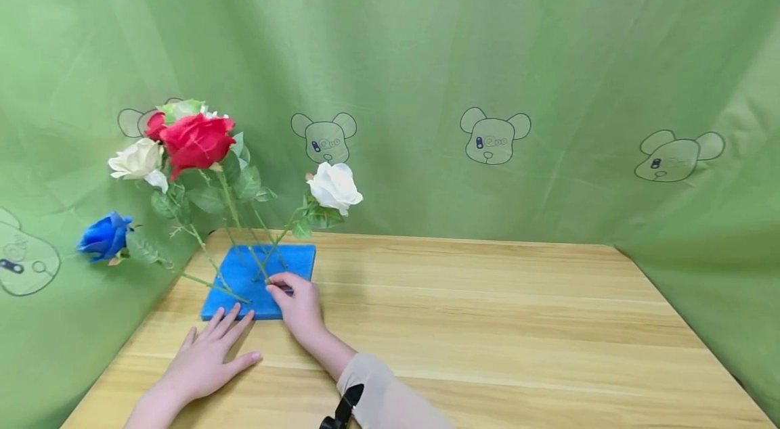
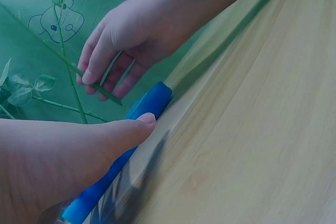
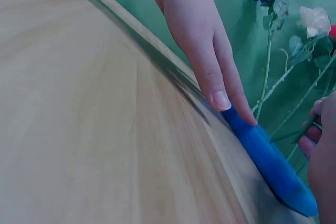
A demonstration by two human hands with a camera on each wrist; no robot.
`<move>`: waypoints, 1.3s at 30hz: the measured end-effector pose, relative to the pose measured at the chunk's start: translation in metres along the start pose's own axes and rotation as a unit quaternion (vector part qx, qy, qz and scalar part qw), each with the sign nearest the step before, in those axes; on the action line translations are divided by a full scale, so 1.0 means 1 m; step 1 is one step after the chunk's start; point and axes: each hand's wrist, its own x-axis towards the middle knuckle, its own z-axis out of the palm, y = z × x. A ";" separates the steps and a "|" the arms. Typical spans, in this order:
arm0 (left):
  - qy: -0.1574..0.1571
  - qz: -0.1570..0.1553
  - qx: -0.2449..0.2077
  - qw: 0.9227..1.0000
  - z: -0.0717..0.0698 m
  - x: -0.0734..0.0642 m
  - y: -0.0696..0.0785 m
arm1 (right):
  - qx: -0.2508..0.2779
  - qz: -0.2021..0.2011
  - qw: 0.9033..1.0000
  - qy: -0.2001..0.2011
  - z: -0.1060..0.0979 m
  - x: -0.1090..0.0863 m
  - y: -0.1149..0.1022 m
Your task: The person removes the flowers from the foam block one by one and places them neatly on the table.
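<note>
Green stem: held (image 2: pixel 109 95) left of centre in the head view, slanting up from the fingers towards what appears to be the large red rose (image 1: pixel 198 140) in the upper left; its lower tip shows bare in the left wrist view, apparently just clear of the pad.
Stem's handling: likely light and fairly stiff, a plastic-coated wire perhaps, top-heavy from the bloom, so prone to twist in a loose pinch.
Best hold: low on the stem, close above the tip; petals and leaves (image 1: pixel 246 182) look soft and easily creased.
Right hand: thumb and fingertips pinch the stem near its lower end (image 1: pixel 298 304).
Left hand: fingers straight and spread, pinching nothing (image 1: pixel 204 361); fingertips rest on the pad's near edge, lower left of the frame.
Blue pad: flat, probably dense foam (image 1: pixel 301 258), on the table's left part; a steadying touch suits it.
Other blooms: white rose (image 1: pixel 335 187) leaning right, cream rose (image 1: pixel 139 160) beside the red, blue rose (image 1: pixel 105 236) tilted low at far left.
Wood table: pale, grained top (image 1: pixel 487 321) across the lower frame.
Backdrop: green curtain (image 1: pixel 396 63) with printed bear heads (image 1: pixel 495 137).
</note>
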 end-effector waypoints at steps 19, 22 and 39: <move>0.002 0.000 0.000 1.000 0.000 0.002 0.000 | 0.093 0.024 0.995 -0.035 -0.037 -0.030 -0.022; 0.000 0.001 0.003 1.000 0.000 0.001 0.001 | 0.121 0.039 0.991 -0.039 -0.046 -0.034 -0.024; -0.016 -0.008 -0.013 1.000 -0.001 0.000 0.001 | 0.161 0.043 0.986 -0.019 -0.102 -0.046 -0.018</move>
